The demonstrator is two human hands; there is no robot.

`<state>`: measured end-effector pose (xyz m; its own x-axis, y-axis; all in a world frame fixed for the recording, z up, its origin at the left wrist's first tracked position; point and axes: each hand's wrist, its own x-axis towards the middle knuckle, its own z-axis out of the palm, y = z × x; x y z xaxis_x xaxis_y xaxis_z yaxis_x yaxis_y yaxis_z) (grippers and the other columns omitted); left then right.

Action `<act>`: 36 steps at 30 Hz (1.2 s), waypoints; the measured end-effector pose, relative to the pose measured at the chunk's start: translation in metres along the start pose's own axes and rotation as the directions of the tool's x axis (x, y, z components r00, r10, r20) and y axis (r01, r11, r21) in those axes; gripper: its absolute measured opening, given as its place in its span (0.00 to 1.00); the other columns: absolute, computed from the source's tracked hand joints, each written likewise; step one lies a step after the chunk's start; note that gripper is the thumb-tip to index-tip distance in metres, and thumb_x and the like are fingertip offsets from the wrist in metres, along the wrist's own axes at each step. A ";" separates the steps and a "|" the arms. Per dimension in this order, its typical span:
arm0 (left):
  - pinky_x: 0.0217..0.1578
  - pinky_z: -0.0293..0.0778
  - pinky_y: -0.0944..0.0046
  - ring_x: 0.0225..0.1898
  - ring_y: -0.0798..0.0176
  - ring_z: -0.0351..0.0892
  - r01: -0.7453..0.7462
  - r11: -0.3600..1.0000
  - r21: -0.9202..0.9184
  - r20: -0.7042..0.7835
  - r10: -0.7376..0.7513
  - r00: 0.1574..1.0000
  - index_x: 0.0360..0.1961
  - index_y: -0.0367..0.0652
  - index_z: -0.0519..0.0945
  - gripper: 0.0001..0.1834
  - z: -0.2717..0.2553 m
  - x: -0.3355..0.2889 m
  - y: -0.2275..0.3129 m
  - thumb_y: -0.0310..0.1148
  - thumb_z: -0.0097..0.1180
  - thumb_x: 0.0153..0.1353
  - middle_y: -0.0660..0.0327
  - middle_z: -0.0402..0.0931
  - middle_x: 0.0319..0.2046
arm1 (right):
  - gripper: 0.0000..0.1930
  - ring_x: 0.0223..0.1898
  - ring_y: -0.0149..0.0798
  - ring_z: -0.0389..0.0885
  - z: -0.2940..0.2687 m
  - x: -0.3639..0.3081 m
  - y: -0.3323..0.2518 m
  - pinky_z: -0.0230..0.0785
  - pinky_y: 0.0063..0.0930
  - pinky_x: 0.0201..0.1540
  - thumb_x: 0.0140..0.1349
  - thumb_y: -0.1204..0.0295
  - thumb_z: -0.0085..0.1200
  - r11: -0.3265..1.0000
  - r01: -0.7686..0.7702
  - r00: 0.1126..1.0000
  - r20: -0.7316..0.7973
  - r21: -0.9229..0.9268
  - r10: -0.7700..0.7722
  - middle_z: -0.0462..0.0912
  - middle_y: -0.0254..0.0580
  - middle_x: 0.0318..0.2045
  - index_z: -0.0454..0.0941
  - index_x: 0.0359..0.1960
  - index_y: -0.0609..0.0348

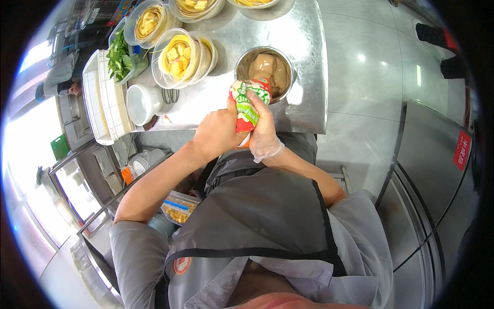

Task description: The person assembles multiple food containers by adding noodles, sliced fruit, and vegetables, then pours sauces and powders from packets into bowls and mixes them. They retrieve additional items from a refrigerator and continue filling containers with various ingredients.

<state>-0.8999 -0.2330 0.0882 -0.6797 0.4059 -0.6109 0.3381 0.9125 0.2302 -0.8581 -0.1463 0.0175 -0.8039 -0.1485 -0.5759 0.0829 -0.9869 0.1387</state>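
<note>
Both of the person's hands are wrapped around one soft pouch (247,105), printed in red, green and white. The left hand (218,130) closes on its lower left side in a fist; the right hand (264,121), in a clear plastic glove that wrinkles at the wrist, wraps the other side with its thumb laid along the front. The grip is firm on both sides, though the fingers underneath are hidden.

The pouch's far end reaches over the near rim of a round metal bowl (292,77), where thick, smooth, brown paste (280,77) lies in heavy lobes. Emptying the pouch into the bowl looks like the step in hand — and it seems well along, judging by the amount of paste there. The next move likely calls for a steady squeeze from the bottom upward, with the mouth held inside the rim.

The bowl stands near the right edge of a steel table (303,26). To its left is a clear tub (163,82) of strips and yellow cubes, with similar tubs beyond. Further left come a white lidless pot (141,105), a box of leafy greens (119,57) and a white rack (103,100).
</note>
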 end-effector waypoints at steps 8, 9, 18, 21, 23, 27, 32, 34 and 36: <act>0.29 0.75 0.48 0.27 0.39 0.78 0.004 1.000 -0.019 0.027 -0.004 1.000 0.47 0.20 0.63 0.31 -0.005 -0.001 0.005 0.34 0.57 0.48 0.41 0.76 0.22 | 0.12 0.37 0.34 0.81 -0.006 0.002 0.002 0.73 0.26 0.42 0.61 0.72 0.52 0.997 0.064 0.996 -0.054 -0.051 -0.067 0.81 0.40 0.37 0.74 0.43 0.67; 0.29 0.75 0.48 0.27 0.39 0.78 0.009 1.000 -0.013 0.021 -0.009 1.000 0.47 0.20 0.63 0.31 -0.004 -0.001 0.006 0.34 0.57 0.48 0.41 0.76 0.22 | 0.12 0.37 0.34 0.81 -0.006 0.002 0.002 0.73 0.26 0.41 0.61 0.73 0.52 0.995 0.073 0.995 -0.060 -0.070 -0.078 0.81 0.41 0.37 0.74 0.43 0.67; 0.29 0.75 0.48 0.26 0.40 0.78 -0.095 0.991 -0.097 -0.132 0.082 0.988 0.47 0.32 0.68 0.24 -0.004 0.005 -0.006 0.36 0.56 0.52 0.44 0.77 0.22 | 0.15 0.43 0.32 0.78 0.000 -0.006 -0.008 0.69 0.25 0.47 0.64 0.69 0.48 0.977 0.115 0.992 0.073 -0.181 -0.104 0.79 0.40 0.43 0.71 0.50 0.65; 0.35 0.75 0.54 0.33 0.45 0.81 -0.080 0.937 -0.341 -0.159 0.026 0.987 0.49 0.36 0.69 0.25 -0.013 0.005 -0.012 0.35 0.60 0.50 0.47 0.79 0.27 | 0.21 0.50 0.30 0.73 -0.002 -0.012 -0.008 0.66 0.27 0.52 0.67 0.62 0.46 0.975 0.083 0.978 0.204 -0.208 -0.040 0.74 0.36 0.51 0.65 0.57 0.58; 0.40 0.75 0.58 0.38 0.50 0.81 0.069 0.810 -0.583 -0.039 -0.112 0.993 0.50 0.37 0.70 0.27 -0.013 -0.002 -0.010 0.35 0.62 0.49 0.49 0.79 0.32 | 0.22 0.51 0.30 0.72 -0.005 -0.016 -0.005 0.65 0.27 0.53 0.67 0.60 0.46 0.971 0.001 0.974 0.222 -0.239 0.053 0.73 0.36 0.51 0.64 0.58 0.56; 0.48 0.71 0.60 0.45 0.56 0.78 0.024 0.511 -0.859 0.081 0.090 0.993 0.61 0.36 0.57 0.42 0.002 -0.020 0.001 0.36 0.65 0.48 0.49 0.77 0.42 | 0.22 0.50 0.30 0.73 -0.010 -0.019 0.002 0.64 0.28 0.55 0.69 0.57 0.42 0.993 -0.063 0.957 0.277 -0.098 0.088 0.74 0.37 0.49 0.63 0.58 0.58; 0.47 0.72 0.59 0.45 0.51 0.78 0.087 0.743 -0.664 0.169 0.035 0.985 0.63 0.32 0.49 0.47 0.006 -0.020 -0.005 0.33 0.62 0.46 0.46 0.77 0.41 | 0.21 0.48 0.29 0.73 -0.010 -0.016 0.005 0.64 0.26 0.54 0.69 0.60 0.42 0.995 -0.024 0.961 0.272 -0.093 0.049 0.74 0.37 0.48 0.65 0.57 0.61; 0.46 0.73 0.57 0.44 0.49 0.79 0.134 0.823 -0.552 0.219 -0.012 0.976 0.63 0.31 0.49 0.46 0.005 -0.017 -0.011 0.32 0.61 0.46 0.46 0.77 0.39 | 0.20 0.48 0.29 0.73 -0.010 -0.014 0.004 0.65 0.26 0.53 0.67 0.63 0.46 0.968 0.035 0.967 0.251 -0.247 0.029 0.75 0.36 0.48 0.65 0.56 0.61; 0.45 0.73 0.56 0.42 0.46 0.79 0.150 0.866 -0.478 0.230 -0.042 0.972 0.63 0.32 0.49 0.45 0.006 -0.015 -0.016 0.31 0.59 0.45 0.47 0.78 0.37 | 0.20 0.48 0.29 0.74 -0.010 -0.012 0.004 0.66 0.25 0.51 0.62 0.70 0.53 0.962 0.060 0.968 0.251 -0.266 0.009 0.75 0.36 0.47 0.67 0.54 0.62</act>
<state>-0.8915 -0.2537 0.0889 -0.5255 0.3451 -0.7777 -0.1203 0.8747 0.4695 -0.8425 -0.1488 0.0169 -0.9250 -0.1368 -0.3544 0.1882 -0.9754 -0.1148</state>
